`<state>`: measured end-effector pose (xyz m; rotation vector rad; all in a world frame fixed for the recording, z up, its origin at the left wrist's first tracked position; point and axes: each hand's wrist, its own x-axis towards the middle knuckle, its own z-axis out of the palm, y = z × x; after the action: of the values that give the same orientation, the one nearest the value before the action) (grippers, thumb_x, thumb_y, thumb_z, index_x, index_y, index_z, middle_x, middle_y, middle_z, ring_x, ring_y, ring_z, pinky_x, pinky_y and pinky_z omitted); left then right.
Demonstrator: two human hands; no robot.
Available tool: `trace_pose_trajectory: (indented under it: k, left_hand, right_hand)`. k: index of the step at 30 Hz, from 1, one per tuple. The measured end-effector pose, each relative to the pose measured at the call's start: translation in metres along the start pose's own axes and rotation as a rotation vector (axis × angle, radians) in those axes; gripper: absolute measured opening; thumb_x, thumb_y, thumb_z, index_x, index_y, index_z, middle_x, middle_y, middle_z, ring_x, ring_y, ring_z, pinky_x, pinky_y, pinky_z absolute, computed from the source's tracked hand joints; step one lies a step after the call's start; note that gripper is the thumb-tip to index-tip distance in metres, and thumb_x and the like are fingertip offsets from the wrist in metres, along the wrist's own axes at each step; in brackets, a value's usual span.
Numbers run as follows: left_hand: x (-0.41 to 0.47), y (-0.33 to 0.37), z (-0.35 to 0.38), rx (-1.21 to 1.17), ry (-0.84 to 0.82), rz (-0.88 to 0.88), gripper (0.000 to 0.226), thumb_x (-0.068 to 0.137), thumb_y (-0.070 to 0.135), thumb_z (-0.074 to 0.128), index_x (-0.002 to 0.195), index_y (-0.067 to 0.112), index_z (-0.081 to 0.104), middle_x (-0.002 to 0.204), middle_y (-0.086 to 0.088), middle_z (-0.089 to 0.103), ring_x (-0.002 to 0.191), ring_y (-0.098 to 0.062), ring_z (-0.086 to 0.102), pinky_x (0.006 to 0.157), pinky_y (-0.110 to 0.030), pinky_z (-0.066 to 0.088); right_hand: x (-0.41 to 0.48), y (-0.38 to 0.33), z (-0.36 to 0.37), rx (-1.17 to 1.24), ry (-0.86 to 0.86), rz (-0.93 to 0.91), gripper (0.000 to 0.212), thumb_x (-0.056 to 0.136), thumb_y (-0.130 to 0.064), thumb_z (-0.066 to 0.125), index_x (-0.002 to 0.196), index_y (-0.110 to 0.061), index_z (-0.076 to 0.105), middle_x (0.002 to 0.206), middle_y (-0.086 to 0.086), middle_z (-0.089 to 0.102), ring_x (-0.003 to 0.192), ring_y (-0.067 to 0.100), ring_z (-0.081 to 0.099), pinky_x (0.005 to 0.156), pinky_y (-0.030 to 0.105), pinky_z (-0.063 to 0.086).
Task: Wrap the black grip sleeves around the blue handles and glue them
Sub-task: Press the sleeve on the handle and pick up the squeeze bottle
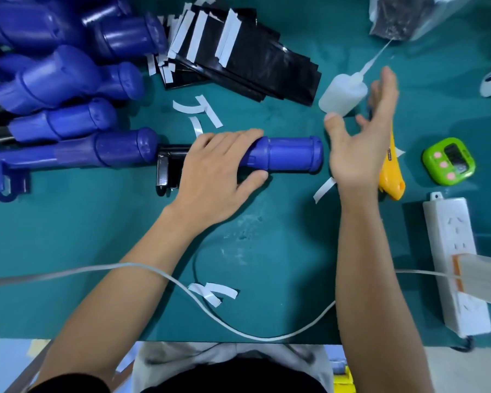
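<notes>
While left fingers (238, 136) grip a blue handle (291, 154), right fingers (383, 100) spread wide, teal mat (82, 228), power strip (451, 236).

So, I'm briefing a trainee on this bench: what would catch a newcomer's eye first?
A heap of blue handles fills the far left, with a stack of black grip sleeves beside it. At centre the left hand grips one blue handle on the teal table, while the open right hand hovers near a white squeeze bottle.
</notes>
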<state>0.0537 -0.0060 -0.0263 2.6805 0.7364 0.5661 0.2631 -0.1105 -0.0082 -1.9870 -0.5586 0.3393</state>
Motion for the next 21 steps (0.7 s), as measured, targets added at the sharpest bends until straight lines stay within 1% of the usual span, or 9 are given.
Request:
trace_pose_trajectory:
  k: [1,3,4,6,9,13,15,18,21]
  left_hand:
    - [0.000,0.001,0.001,-0.004,0.001,-0.006,0.053,0.098,0.050,0.061,0.139,0.017,0.058,0.128,0.003,0.068,0.116,-0.019,0.059,0.100,-0.038,0.037]
    - [-0.001,0.001,0.002,-0.001,-0.007,-0.006,0.051,0.101,0.050,0.058,0.140,0.017,0.058,0.131,0.004,0.067,0.117,-0.019,0.059,0.099,-0.038,0.037]
    - [-0.001,0.001,0.002,0.004,-0.013,-0.003,0.050,0.102,0.050,0.057,0.140,0.017,0.059,0.131,0.004,0.067,0.118,-0.020,0.060,0.099,-0.038,0.037]
    - [0.000,0.000,0.003,0.007,-0.014,0.002,0.049,0.103,0.049,0.057,0.139,0.017,0.059,0.132,0.004,0.067,0.118,-0.020,0.060,0.099,-0.038,0.038]
    - [0.001,0.000,0.004,0.012,0.001,-0.004,0.048,0.102,0.049,0.058,0.138,0.017,0.060,0.130,0.005,0.067,0.116,-0.019,0.060,0.097,-0.038,0.038]
    - [0.003,0.000,0.005,0.010,0.012,-0.008,0.048,0.102,0.050,0.059,0.137,0.018,0.061,0.129,0.005,0.067,0.115,-0.018,0.059,0.097,-0.037,0.037]
    - [0.004,0.001,0.005,0.011,0.012,-0.005,0.048,0.102,0.050,0.059,0.137,0.017,0.061,0.128,0.004,0.068,0.115,-0.018,0.060,0.097,-0.037,0.038]
    - [0.003,0.001,0.003,0.020,0.029,-0.012,0.047,0.100,0.049,0.062,0.134,0.017,0.062,0.125,0.004,0.068,0.112,-0.020,0.060,0.096,-0.037,0.038]
    - [0.002,0.001,0.003,0.017,0.030,-0.011,0.047,0.100,0.049,0.060,0.135,0.018,0.061,0.124,0.005,0.068,0.111,-0.020,0.060,0.096,-0.037,0.037]
  right_hand:
    - [0.002,0.002,0.005,-0.006,-0.033,-0.003,0.063,0.093,-0.016,0.068,0.152,-0.017,0.045,0.144,-0.012,0.055,0.129,-0.006,0.050,0.106,0.018,0.042]
    - [0.006,0.005,0.009,-0.040,-0.012,-0.036,0.038,0.094,-0.013,0.064,0.132,-0.010,0.057,0.114,-0.018,0.062,0.100,-0.014,0.053,0.090,0.008,0.040]
    - [0.007,0.006,0.008,-0.027,0.004,-0.035,0.028,0.095,-0.012,0.062,0.122,-0.010,0.059,0.104,-0.020,0.061,0.091,-0.012,0.053,0.084,0.007,0.040]
    - [0.006,0.006,0.006,0.033,0.033,-0.016,0.017,0.098,-0.011,0.059,0.114,-0.015,0.058,0.098,-0.015,0.062,0.086,-0.008,0.054,0.080,0.011,0.043]
    - [0.001,-0.001,0.001,0.255,0.083,-0.023,0.015,0.101,-0.005,0.054,0.115,-0.010,0.053,0.100,-0.002,0.063,0.089,0.005,0.057,0.084,0.024,0.050]
    - [-0.004,-0.012,-0.009,0.339,0.142,-0.119,0.013,0.096,-0.004,0.055,0.106,-0.011,0.051,0.081,-0.021,0.053,0.074,0.003,0.047,0.073,0.021,0.042]
    - [-0.008,-0.016,-0.013,0.271,0.112,-0.146,0.015,0.094,-0.004,0.056,0.106,-0.012,0.050,0.072,-0.024,0.049,0.068,0.000,0.042,0.068,0.018,0.038]
    - [-0.018,-0.022,-0.021,0.124,0.079,-0.224,0.023,0.092,-0.005,0.059,0.109,-0.020,0.055,0.085,-0.022,0.053,0.077,0.001,0.048,0.073,0.020,0.042]
    - [-0.032,-0.016,-0.035,0.248,-0.065,-0.254,0.033,0.093,0.000,0.057,0.113,-0.026,0.058,0.103,-0.016,0.058,0.092,0.012,0.055,0.076,0.034,0.054]
